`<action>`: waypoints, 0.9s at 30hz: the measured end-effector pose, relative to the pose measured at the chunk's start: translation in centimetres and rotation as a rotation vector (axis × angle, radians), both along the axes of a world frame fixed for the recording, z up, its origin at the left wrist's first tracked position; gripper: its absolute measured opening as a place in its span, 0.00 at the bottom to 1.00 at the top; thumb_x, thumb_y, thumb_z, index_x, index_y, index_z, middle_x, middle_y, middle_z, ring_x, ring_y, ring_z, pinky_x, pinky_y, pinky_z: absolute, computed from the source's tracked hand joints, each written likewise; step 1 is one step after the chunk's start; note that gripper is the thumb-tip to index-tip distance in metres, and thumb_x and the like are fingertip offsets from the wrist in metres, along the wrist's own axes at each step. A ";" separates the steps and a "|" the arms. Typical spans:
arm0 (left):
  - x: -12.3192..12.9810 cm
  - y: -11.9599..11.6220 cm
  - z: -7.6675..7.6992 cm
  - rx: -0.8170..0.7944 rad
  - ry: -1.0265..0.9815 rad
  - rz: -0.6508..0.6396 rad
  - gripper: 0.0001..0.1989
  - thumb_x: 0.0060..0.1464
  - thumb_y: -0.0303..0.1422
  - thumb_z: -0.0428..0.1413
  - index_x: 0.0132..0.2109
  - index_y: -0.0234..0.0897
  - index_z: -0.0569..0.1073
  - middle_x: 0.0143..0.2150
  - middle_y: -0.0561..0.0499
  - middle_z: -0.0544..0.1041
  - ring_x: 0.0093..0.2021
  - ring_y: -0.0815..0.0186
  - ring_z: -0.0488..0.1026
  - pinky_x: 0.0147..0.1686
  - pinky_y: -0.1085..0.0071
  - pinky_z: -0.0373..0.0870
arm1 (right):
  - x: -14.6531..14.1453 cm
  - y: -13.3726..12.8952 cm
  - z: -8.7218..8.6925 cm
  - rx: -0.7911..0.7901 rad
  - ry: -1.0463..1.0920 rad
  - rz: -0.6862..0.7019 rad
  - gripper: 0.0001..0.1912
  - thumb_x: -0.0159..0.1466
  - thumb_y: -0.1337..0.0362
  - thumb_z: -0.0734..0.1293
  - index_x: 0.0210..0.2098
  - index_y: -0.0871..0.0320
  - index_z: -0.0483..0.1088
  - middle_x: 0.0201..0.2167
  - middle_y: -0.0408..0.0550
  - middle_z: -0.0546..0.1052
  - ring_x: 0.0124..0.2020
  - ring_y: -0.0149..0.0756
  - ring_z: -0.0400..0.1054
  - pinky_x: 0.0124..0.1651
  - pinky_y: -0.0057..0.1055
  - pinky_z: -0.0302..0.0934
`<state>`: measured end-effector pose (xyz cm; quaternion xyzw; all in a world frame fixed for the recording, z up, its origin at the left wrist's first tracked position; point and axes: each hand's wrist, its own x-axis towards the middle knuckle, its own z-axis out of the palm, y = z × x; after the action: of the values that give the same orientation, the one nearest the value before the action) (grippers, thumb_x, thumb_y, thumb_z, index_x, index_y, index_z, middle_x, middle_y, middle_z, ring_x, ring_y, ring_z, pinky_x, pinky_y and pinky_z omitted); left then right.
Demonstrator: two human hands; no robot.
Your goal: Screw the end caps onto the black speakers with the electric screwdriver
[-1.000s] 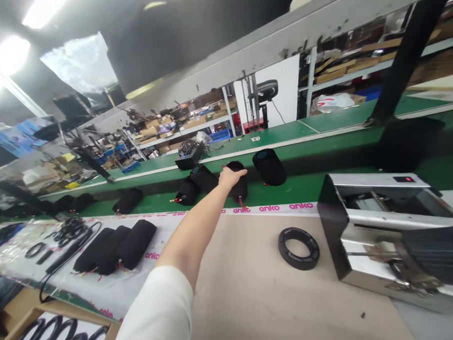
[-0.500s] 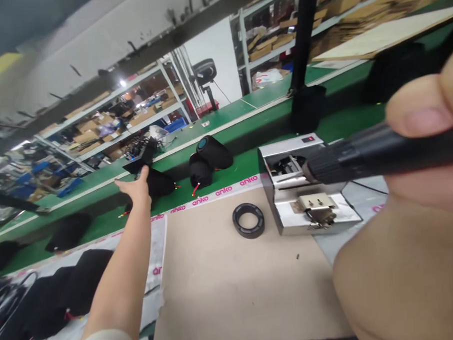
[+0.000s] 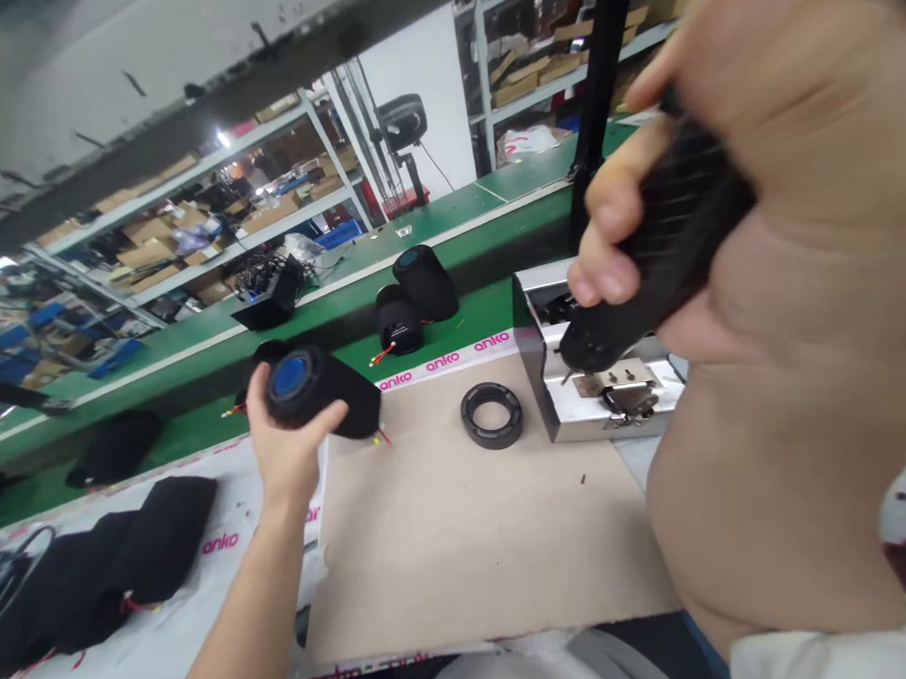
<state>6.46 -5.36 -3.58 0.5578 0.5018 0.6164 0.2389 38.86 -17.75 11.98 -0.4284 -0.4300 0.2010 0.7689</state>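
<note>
My left hand (image 3: 286, 439) is shut on a black cylindrical speaker (image 3: 324, 395), whose blue round top faces me and whose red wires trail from the far end. My right hand (image 3: 612, 234) grips a black ribbed cylinder (image 3: 663, 235) close to the camera, above a stainless steel machine (image 3: 597, 373). Its lower end is over the machine. Two similar speakers (image 3: 413, 296) stand on the green bench beyond. A black rubber ring (image 3: 490, 415) lies on the cardboard sheet (image 3: 469, 539) between my hands.
Several black padded cylinders (image 3: 124, 554) lie on a plastic sheet with anko-printed tape at the left. A black box with tangled cables (image 3: 271, 302) sits farther along the green bench. Metal shelves of cartons stand behind it, and a black post rises behind the machine.
My left hand has lifted a speaker off the green bench and turned its blue top toward me. My right hand has raised the black cylinder and tilted it more upright.
</note>
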 end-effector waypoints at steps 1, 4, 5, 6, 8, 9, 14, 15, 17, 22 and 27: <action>0.3 -2.5 -0.6 -0.026 0.026 -0.068 0.62 0.31 0.30 0.81 0.74 0.43 0.65 0.74 0.39 0.71 0.73 0.44 0.72 0.74 0.49 0.70 | -0.2 0.1 -0.3 -0.029 -0.039 0.035 0.17 0.64 0.52 0.77 0.35 0.54 0.68 0.23 0.38 0.68 0.20 0.33 0.66 0.17 0.34 0.57; 1.9 -8.4 -2.5 -0.146 0.061 -0.195 0.64 0.33 0.36 0.82 0.76 0.48 0.63 0.73 0.39 0.71 0.73 0.39 0.72 0.72 0.45 0.72 | -1.0 0.2 -1.1 -0.337 -0.296 0.136 0.22 0.57 0.53 0.83 0.40 0.53 0.70 0.26 0.37 0.75 0.16 0.33 0.67 0.15 0.34 0.60; 2.5 -9.8 -3.1 -0.180 0.045 -0.213 0.63 0.33 0.38 0.83 0.75 0.48 0.63 0.74 0.39 0.71 0.74 0.38 0.71 0.72 0.44 0.72 | -1.3 0.1 -1.5 -0.465 -0.401 0.148 0.25 0.56 0.51 0.83 0.44 0.51 0.70 0.26 0.37 0.76 0.16 0.33 0.67 0.15 0.32 0.60; 3.0 -10.8 -3.6 -0.204 0.024 -0.221 0.62 0.34 0.40 0.83 0.75 0.48 0.64 0.74 0.38 0.70 0.74 0.37 0.70 0.72 0.44 0.72 | -1.5 0.1 -1.9 -0.585 -0.498 0.148 0.28 0.56 0.49 0.82 0.48 0.50 0.70 0.26 0.36 0.76 0.16 0.32 0.68 0.17 0.30 0.61; 3.6 -12.0 -4.3 -0.225 -0.013 -0.228 0.59 0.36 0.43 0.82 0.73 0.47 0.65 0.75 0.38 0.69 0.75 0.37 0.69 0.72 0.43 0.71 | -2.0 -0.1 -3.2 -0.786 -0.630 0.136 0.31 0.59 0.43 0.79 0.55 0.49 0.70 0.25 0.37 0.77 0.19 0.35 0.72 0.21 0.29 0.64; 3.7 -12.3 -4.6 -0.219 -0.023 -0.235 0.57 0.37 0.45 0.82 0.72 0.47 0.66 0.75 0.38 0.69 0.75 0.37 0.69 0.72 0.43 0.71 | -2.2 -0.3 -4.0 -0.866 -0.652 0.121 0.33 0.61 0.41 0.77 0.58 0.48 0.69 0.26 0.39 0.78 0.20 0.36 0.73 0.22 0.30 0.64; 3.4 -12.3 -5.1 -0.137 0.008 -0.299 0.53 0.39 0.44 0.81 0.69 0.49 0.65 0.71 0.41 0.69 0.72 0.42 0.72 0.71 0.47 0.72 | -3.9 -1.3 -9.1 -1.071 -0.775 0.034 0.37 0.65 0.45 0.73 0.70 0.48 0.65 0.49 0.50 0.83 0.32 0.43 0.79 0.31 0.34 0.68; 3.4 -12.3 -5.1 -0.126 0.011 -0.310 0.52 0.39 0.43 0.80 0.68 0.49 0.64 0.70 0.41 0.70 0.71 0.43 0.73 0.70 0.48 0.72 | -4.5 -1.3 -10.1 -1.083 -0.814 0.031 0.40 0.65 0.48 0.74 0.72 0.48 0.63 0.57 0.53 0.81 0.39 0.46 0.81 0.36 0.36 0.71; 3.3 -12.2 -5.0 -0.127 0.000 -0.349 0.52 0.41 0.43 0.79 0.69 0.49 0.64 0.71 0.41 0.69 0.71 0.43 0.73 0.70 0.48 0.72 | -5.7 -1.1 -11.9 -1.112 -0.866 0.023 0.44 0.64 0.52 0.76 0.75 0.48 0.60 0.69 0.56 0.72 0.54 0.55 0.80 0.48 0.42 0.74; 3.0 -12.3 -4.2 -0.261 -0.030 -0.506 0.56 0.45 0.44 0.78 0.75 0.50 0.58 0.76 0.39 0.65 0.78 0.39 0.64 0.76 0.42 0.63 | -7.6 0.3 -14.4 -1.228 -0.896 -0.035 0.49 0.65 0.51 0.76 0.78 0.55 0.54 0.70 0.66 0.67 0.62 0.72 0.74 0.57 0.57 0.72; 2.7 -12.2 -3.5 -0.299 -0.036 -0.520 0.55 0.44 0.43 0.79 0.74 0.49 0.61 0.77 0.39 0.65 0.79 0.38 0.63 0.76 0.40 0.64 | -7.5 0.7 -14.2 -1.200 -0.857 -0.028 0.39 0.67 0.59 0.74 0.74 0.55 0.61 0.67 0.65 0.71 0.61 0.67 0.76 0.61 0.57 0.71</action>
<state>9.12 -17.52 -7.05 0.6153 0.4231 0.4634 0.4771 31.32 -17.09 -2.19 -0.8218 -0.5033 0.2066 0.1694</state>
